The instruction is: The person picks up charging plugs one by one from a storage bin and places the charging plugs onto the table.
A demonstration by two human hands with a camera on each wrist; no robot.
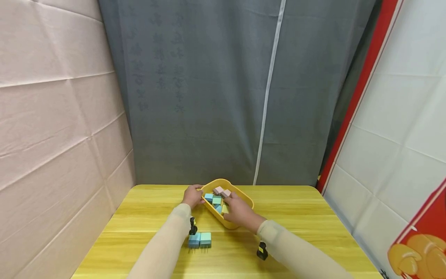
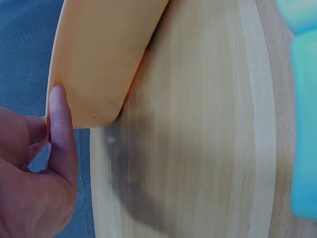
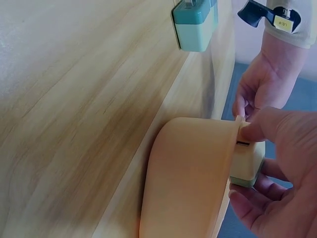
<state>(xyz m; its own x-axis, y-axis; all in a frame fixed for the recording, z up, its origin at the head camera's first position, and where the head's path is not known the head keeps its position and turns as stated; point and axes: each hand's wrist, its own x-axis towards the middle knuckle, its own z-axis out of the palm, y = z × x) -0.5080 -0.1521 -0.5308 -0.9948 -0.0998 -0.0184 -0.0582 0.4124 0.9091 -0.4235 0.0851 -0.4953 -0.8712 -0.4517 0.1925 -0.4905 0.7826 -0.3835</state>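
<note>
A yellow plastic basket [image 1: 223, 183] is on the table, holding several small two-tone plug chargers. My left hand [image 1: 192, 195] pinches its left rim, thumb outside the wall [image 2: 60, 114]. At the right side, my right hand [image 1: 241, 212] grips a pale yellow charger [image 3: 246, 159] with a green end and a dark slot, just inside the rim. Beyond those fingers lie pink chargers [image 1: 218, 190]. Blue [image 1: 208, 197] and green chargers [image 1: 216, 200] sit toward the left. In front of the basket, a blue charger [image 1: 194, 240] and a mint charger [image 1: 206, 239] stand side by side, metal prongs toward me.
The yellow wood-grain table [image 1: 285, 224] extends to both sides of the basket. A grey curtain [image 1: 209, 97] hangs behind its far edge. Pale cloth walls [image 1: 62, 128] close in the left, with a white panel [image 1: 393, 135] on the right. Dark wrist cameras [image 1: 262, 251] hang below both sleeves.
</note>
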